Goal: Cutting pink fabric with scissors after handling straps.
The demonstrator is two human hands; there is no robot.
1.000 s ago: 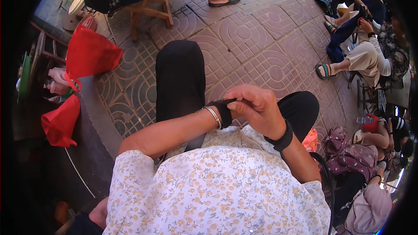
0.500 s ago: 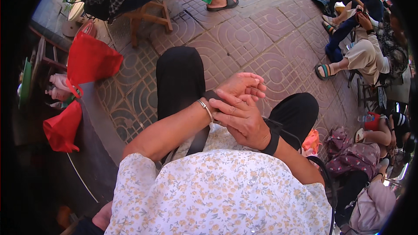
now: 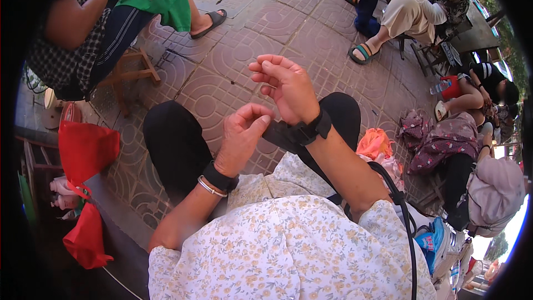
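Note:
My left hand (image 3: 240, 136) sits beside my right wrist, its thumb and fingers closed in a pinch on the loose end of a black strap (image 3: 280, 136). That strap runs to the black wristband (image 3: 308, 130) with a buckle on my right wrist. Raised above it, my right hand (image 3: 291, 90) is empty, palm turned left and fingers loosely bent. Around my left wrist are another black band (image 3: 217, 176) and a silver bracelet (image 3: 211, 186). Both forearms are held over my lap, between my black-trousered knees.
Red cloth bags (image 3: 88, 150) hang at the left. A person on a wooden stool (image 3: 130, 72) sits at the upper left, with a green cloth (image 3: 158, 0) on the lap. More seated people line the right side. An orange-pink bag (image 3: 375, 143) lies near my right knee.
Earlier my right hand's fingers were at my left wrist. Now my left hand pinches the strap at my right wrist, and my right hand has lifted away. My view has turned too.

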